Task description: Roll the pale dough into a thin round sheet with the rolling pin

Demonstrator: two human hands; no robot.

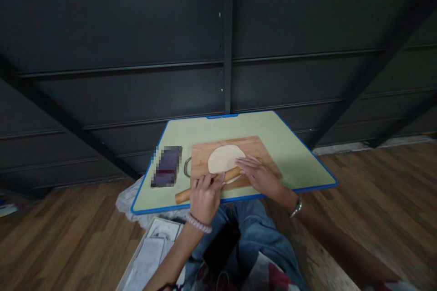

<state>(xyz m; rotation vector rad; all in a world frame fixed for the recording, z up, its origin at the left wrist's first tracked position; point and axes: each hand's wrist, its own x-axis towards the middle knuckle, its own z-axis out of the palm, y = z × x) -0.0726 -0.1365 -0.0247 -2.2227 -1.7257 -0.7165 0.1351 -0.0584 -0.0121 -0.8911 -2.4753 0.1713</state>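
A wooden rolling pin (183, 196) lies slantwise over a round sheet of pale dough (223, 156). The dough is spread flat on a wooden cutting board (200, 154) with a metal handle at its left side. Fingers bent over the pin's left part, my left hand (205, 193) grips it near the board's front edge. Over the pin's right part rests my right hand (257, 175), its long fingers reaching onto the dough and its palm covering the wood. Under my hands, part of the pin and the dough's near edge are hidden.
The board sits on a light green folding table (297, 159) with a blue rim. Left of the board lies a dark, pixelated flat object (167, 166). A box with papers (150, 250) stands on the floor at lower left. A dark phone-like object (221, 245) is on my lap. Dark panels (153, 90) rise behind.
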